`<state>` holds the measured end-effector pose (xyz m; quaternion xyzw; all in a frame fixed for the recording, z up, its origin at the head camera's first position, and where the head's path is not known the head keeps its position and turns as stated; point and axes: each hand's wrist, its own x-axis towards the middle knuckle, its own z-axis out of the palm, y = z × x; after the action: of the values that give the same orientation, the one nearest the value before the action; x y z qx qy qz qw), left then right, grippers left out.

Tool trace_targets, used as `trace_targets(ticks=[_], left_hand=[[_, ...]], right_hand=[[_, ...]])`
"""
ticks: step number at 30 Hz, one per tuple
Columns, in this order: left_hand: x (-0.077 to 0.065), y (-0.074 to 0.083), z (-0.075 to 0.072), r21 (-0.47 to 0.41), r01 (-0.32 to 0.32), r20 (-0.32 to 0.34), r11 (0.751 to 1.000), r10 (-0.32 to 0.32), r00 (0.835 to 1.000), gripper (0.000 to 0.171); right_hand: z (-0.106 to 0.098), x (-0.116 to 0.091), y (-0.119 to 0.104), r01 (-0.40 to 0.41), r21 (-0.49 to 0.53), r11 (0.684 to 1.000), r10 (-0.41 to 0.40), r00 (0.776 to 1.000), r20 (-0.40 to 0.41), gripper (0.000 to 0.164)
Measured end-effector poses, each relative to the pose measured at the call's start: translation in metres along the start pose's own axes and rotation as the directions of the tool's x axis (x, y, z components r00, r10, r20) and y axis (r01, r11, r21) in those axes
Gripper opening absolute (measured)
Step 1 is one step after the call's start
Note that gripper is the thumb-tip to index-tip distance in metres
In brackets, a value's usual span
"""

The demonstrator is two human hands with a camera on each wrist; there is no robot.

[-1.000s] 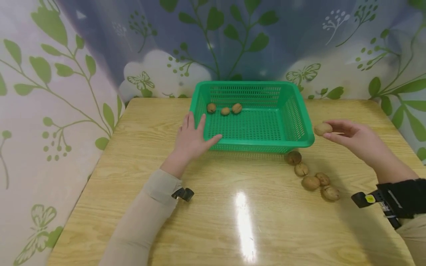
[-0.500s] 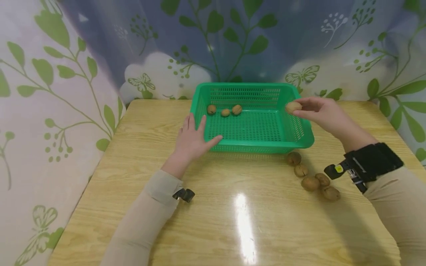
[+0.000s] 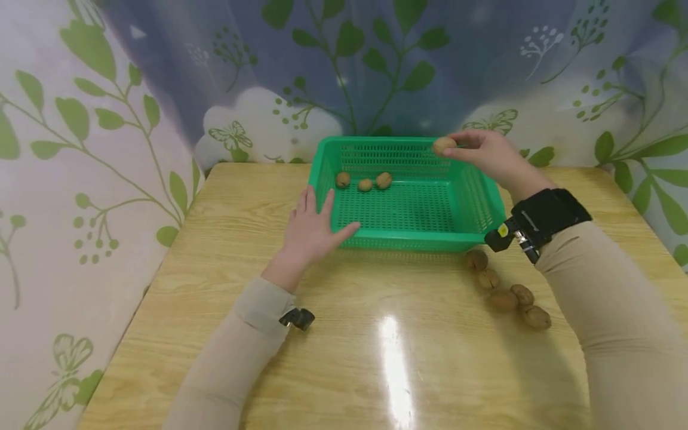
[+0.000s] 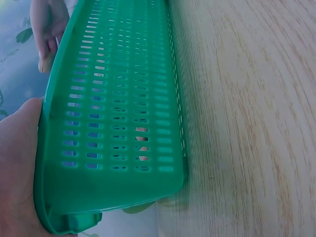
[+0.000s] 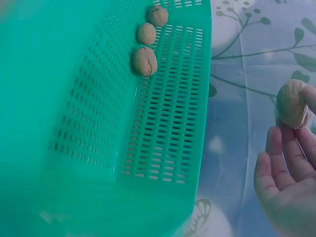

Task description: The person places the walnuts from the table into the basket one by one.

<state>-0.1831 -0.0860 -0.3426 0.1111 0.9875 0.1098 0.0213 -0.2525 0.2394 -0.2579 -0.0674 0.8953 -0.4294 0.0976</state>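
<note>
My right hand (image 3: 486, 154) pinches a walnut (image 3: 444, 146) between thumb and fingers, over the far right part of a green plastic basket (image 3: 414, 239). The right wrist view shows this walnut (image 5: 293, 103) at the fingertips, with the other fingers loosely bent below it. Three walnuts lie in a row inside the basket along its far left side, among them a walnut (image 3: 384, 180) on the right end. My left hand (image 3: 310, 230) rests with spread fingers on the basket's near left corner. In the left wrist view the hand (image 4: 17, 163) lies along the rim.
Several walnuts (image 3: 503, 300) lie on the wooden table (image 3: 322, 358) in front of the basket's right corner. A patterned curtain (image 3: 387, 71) hangs right behind the basket. More patterned cloth (image 3: 70, 197) runs along the table's left edge.
My right hand has carried the walnut from right of the basket leftward and away from me, over the basket's far right part. My left hand has stayed on the corner.
</note>
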Motion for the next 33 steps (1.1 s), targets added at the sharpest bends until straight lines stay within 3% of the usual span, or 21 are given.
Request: trace_targets(ticks=[14, 22, 33], left_hand=[[0.001, -0.004, 0.004, 0.004, -0.009, -0.023, 1.0, 0.009, 1.0, 0.096], [0.002, -0.005, 0.006, -0.005, -0.013, -0.029, 1.0, 0.013, 0.999, 0.097], [0.002, -0.004, 0.005, 0.016, 0.006, -0.019, 1.0, -0.005, 1.0, 0.097]], right_hand=[[0.022, 0.057, 0.007, -0.046, 0.135, 0.99, 0.045, 0.999, 0.008, 0.067], [0.03, 0.073, 0.016, -0.071, 0.098, 0.993, 0.065, 0.996, 0.063, 0.068], [0.048, 0.091, 0.035, -0.098, -0.028, 0.995, 0.101, 0.98, 0.169, 0.06]])
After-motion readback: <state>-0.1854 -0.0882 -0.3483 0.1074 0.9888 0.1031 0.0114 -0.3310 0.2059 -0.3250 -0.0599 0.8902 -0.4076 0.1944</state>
